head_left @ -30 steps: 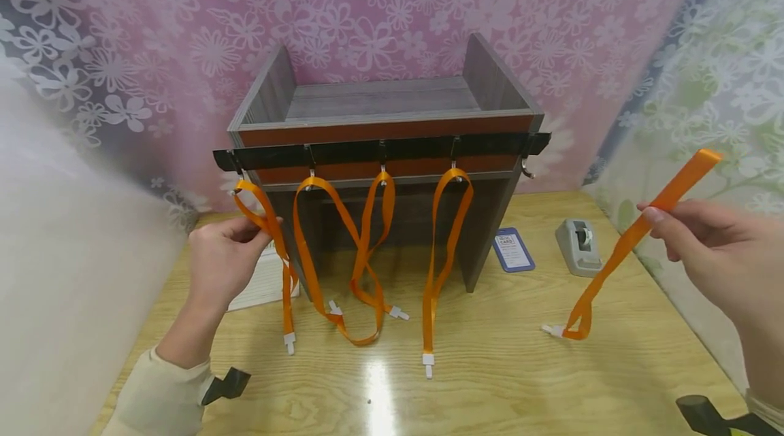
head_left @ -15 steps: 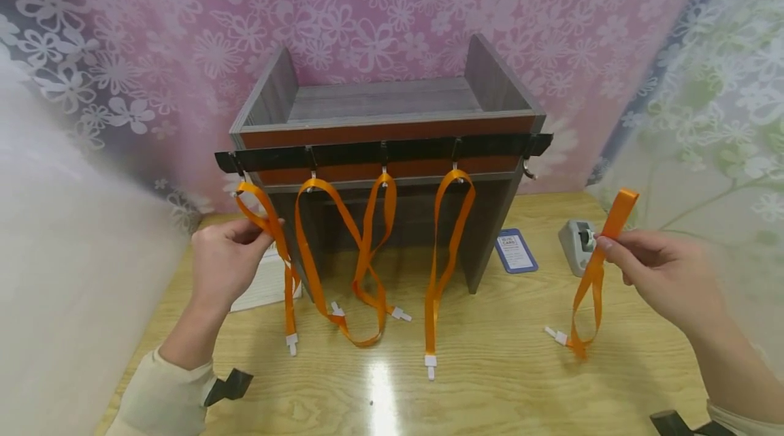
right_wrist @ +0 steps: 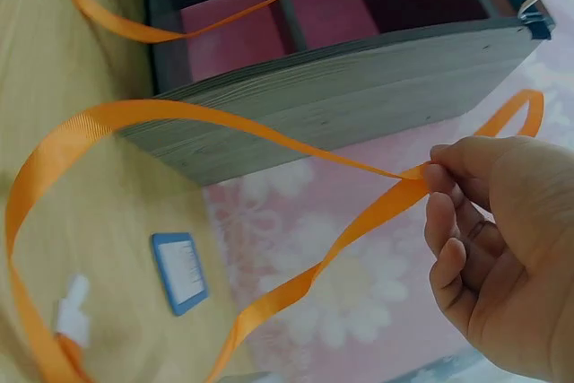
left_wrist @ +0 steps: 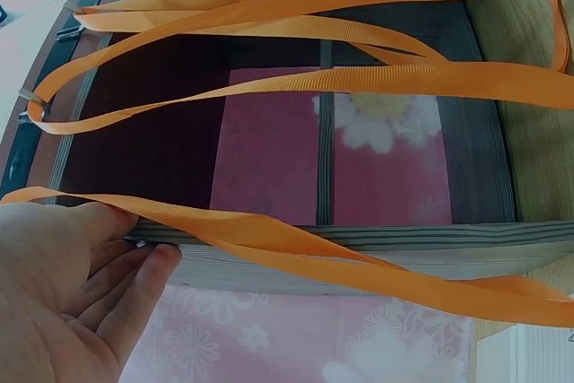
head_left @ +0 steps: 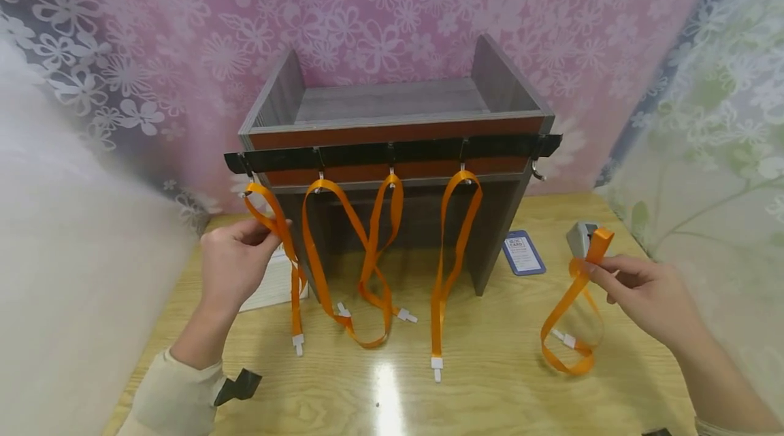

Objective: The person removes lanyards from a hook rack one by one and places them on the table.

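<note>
Now that the loose lanyard (right_wrist: 363,223) bows into a loop at four o'clock, not straight as a second ago, it lies lower and nearer the worktop (head_left: 496,375), off the hooks, pinched between the right hand's (head_left: 640,296) fingers. Its nearest hook (head_left: 538,173) is at three o'clock. At eight, the left hand's (head_left: 235,260) fingers pinch the leftmost lanyard (left_wrist: 278,238), already hung.
</note>
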The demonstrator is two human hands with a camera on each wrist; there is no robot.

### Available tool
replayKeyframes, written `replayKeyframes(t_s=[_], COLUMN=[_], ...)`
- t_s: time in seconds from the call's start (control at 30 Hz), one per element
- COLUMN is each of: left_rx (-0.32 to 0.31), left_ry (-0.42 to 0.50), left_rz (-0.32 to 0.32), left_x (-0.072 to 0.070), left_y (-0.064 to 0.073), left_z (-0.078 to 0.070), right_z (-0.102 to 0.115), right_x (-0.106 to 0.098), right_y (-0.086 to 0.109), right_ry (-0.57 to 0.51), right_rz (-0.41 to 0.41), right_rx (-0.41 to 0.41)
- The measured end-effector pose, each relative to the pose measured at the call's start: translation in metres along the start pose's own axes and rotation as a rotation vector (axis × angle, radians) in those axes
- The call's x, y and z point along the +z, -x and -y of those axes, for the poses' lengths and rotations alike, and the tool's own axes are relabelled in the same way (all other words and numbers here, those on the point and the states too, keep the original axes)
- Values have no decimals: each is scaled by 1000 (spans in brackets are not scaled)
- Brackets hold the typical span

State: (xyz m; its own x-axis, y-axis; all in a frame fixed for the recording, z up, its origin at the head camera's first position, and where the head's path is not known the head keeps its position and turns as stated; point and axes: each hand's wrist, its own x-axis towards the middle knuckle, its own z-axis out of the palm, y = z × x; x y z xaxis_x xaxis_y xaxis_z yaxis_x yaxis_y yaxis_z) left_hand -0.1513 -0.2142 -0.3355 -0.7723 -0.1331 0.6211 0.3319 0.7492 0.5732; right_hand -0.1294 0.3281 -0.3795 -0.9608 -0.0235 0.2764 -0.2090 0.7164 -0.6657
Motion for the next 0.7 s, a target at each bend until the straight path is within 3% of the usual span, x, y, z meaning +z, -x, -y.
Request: replayKeyframes(t_s=[0.1, 0.3, 0.43, 0.7], left_rx=[-9, -2, 3, -26], left_ry=[1, 17, 14, 20], left_rz=[10, 11, 3, 10], left_x=[2, 3, 2, 0], left_y=[1, 1, -1, 0], left_z=[0, -1, -2, -2], right_z=[-11, -24, -30, -50], right_x=[6, 20, 24, 35], right_y=[4, 8, 9, 11], right_ry=[18, 21, 39, 83], right_rz=[34, 14, 5, 102], right_rx=[1, -144, -190, -80])
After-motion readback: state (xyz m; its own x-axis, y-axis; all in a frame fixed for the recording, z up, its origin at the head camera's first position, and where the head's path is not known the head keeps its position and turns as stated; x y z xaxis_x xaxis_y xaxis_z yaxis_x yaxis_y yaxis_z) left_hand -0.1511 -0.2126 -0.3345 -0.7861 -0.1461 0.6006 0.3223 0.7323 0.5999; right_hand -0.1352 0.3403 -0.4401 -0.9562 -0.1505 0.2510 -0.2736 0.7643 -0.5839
